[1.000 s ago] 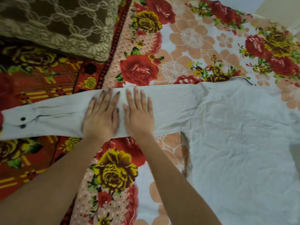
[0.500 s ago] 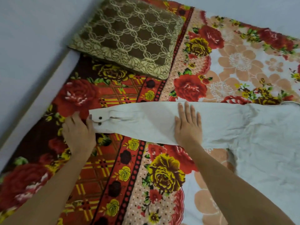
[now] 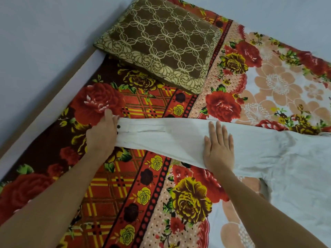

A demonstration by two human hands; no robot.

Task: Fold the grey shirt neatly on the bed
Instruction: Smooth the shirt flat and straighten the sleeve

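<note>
The pale grey shirt [image 3: 290,169] lies flat on the flowered bedspread [image 3: 146,197], its body at the right and one long sleeve [image 3: 172,138] stretched out to the left. My left hand [image 3: 103,134] grips the cuff end of that sleeve, beside two dark buttons. My right hand [image 3: 219,147] rests flat, fingers together, on the sleeve near the shoulder. Part of the shirt's body runs out of view at the right.
A brown patterned pillow [image 3: 159,43] lies at the head of the bed, beyond the sleeve. The bed's left edge [image 3: 53,104] runs diagonally along a pale wall [image 3: 35,42]. Flowered bedspread surrounds the shirt.
My left hand slid from beside the right hand out along the sleeve to the cuff and took hold of it. The right hand stayed pressed on the sleeve. The view shifted left.
</note>
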